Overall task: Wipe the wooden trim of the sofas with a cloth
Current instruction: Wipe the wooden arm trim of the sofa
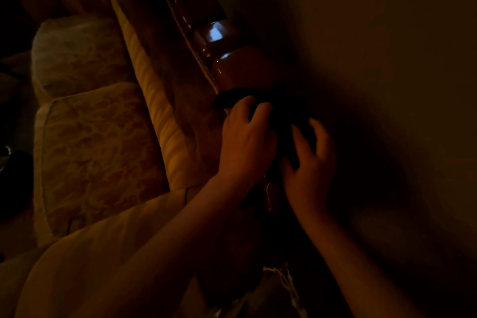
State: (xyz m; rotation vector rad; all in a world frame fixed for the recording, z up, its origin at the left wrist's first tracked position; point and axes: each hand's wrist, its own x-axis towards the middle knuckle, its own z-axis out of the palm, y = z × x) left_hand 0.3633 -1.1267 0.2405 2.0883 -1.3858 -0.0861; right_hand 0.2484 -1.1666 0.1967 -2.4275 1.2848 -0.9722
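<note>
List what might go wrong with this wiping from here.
1. The room is very dim and the cloth is dark, so missed patches on the glossy wooden trim may go unseen.
2. The trim runs close beside the wall, so the right hand could scrape it.
3. The left hand sits at the trim's edge, so the cloth might rub the sofa fabric.

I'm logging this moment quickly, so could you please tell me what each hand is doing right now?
Left hand: fingers curled on the dark cloth, pressing it to the trim.
Right hand: fingers spread on the cloth, open.
</note>
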